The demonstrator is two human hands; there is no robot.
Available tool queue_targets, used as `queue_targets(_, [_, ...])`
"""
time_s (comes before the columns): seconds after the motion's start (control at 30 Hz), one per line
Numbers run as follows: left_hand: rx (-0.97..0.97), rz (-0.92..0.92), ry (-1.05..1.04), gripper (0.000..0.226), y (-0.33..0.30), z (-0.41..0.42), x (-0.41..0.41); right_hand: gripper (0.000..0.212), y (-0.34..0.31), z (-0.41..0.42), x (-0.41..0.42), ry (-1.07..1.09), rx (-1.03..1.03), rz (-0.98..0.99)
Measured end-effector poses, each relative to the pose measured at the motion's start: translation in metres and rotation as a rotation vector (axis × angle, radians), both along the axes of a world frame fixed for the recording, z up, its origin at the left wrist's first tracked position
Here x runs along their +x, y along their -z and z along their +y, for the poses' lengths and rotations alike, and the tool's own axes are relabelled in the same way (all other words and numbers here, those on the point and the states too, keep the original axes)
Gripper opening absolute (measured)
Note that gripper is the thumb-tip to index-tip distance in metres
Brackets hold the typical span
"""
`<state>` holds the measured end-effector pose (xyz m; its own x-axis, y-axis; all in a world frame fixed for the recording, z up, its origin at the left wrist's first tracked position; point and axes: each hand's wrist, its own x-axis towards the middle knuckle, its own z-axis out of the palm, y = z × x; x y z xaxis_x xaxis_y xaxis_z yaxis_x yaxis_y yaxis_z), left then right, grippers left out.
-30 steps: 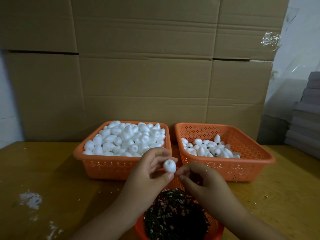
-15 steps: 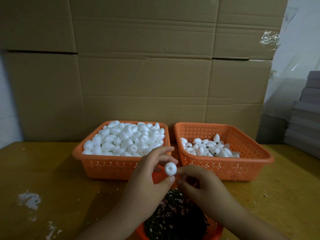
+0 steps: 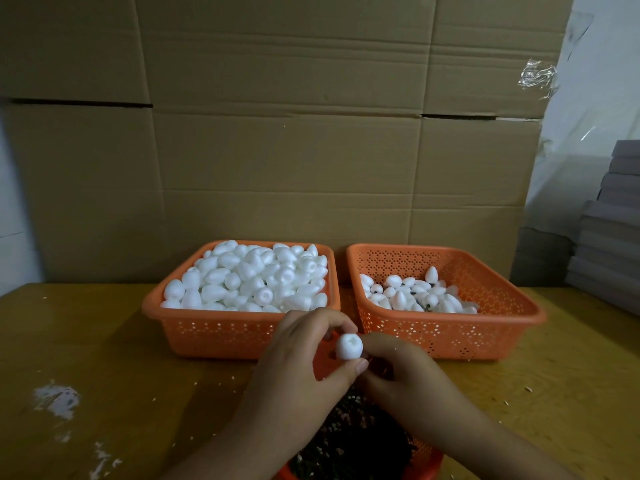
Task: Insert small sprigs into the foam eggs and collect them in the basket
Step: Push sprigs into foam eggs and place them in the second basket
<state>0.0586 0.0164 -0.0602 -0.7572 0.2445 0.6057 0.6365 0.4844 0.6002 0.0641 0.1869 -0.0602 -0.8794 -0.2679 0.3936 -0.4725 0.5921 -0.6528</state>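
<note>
two hands meet near the tabletop's front edge: the left hand [image 3: 294, 372] pinches a foam egg [image 3: 349, 346] between thumb and fingers, hollow end up. the right hand [image 3: 401, 370] touches it, fingers curled; whether they hold a sprig, cannot tell. behind sits the part-filled basket [image 3: 512, 308].

Yellowish wooden table [image 3: 104, 341], surface scuffed. At 11 o'clock: orange perforated basket [image 3: 221, 332] heaped with white foam eggs. At 1 o'clock, just beside it: second orange basket [image 3: 485, 337], partly filled with eggs. At 6 o'clock, near edge: round orange basket [image 3: 424, 462] of dark sprigs. White smears [image 3: 57, 400] at 8 o'clock; small white crumbs scattered.
</note>
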Motion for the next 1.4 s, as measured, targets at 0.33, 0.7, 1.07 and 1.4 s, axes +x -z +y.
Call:
queue_targets(0.33, [0.042, -0.043, -0.042, 0.035, 0.0018, -0.0017, -0.0034, 0.017, -0.0042, 0.0004, 0.0008, 0.045, -0.188, -0.049])
queue_targets(0.7, [0.043, -0.096, -0.023, 0.031, 0.005, -0.0026, -0.0063, 0.024, -0.0086, -0.0019, 0.0037, 0.031, -0.366, 0.01])
queue_targets(1.07, [0.272, -0.162, 0.097, 0.023, 0.0002, -0.001, -0.0068, 0.026, -0.0054, -0.0021, 0.0024, 0.046, -0.255, -0.01])
queue_targets(1.4, [0.358, -0.188, 0.17, 0.021, -0.0032, -0.0025, -0.0068, 0.04, -0.0084, -0.0025, 0.0025, -0.02, -0.115, -0.042])
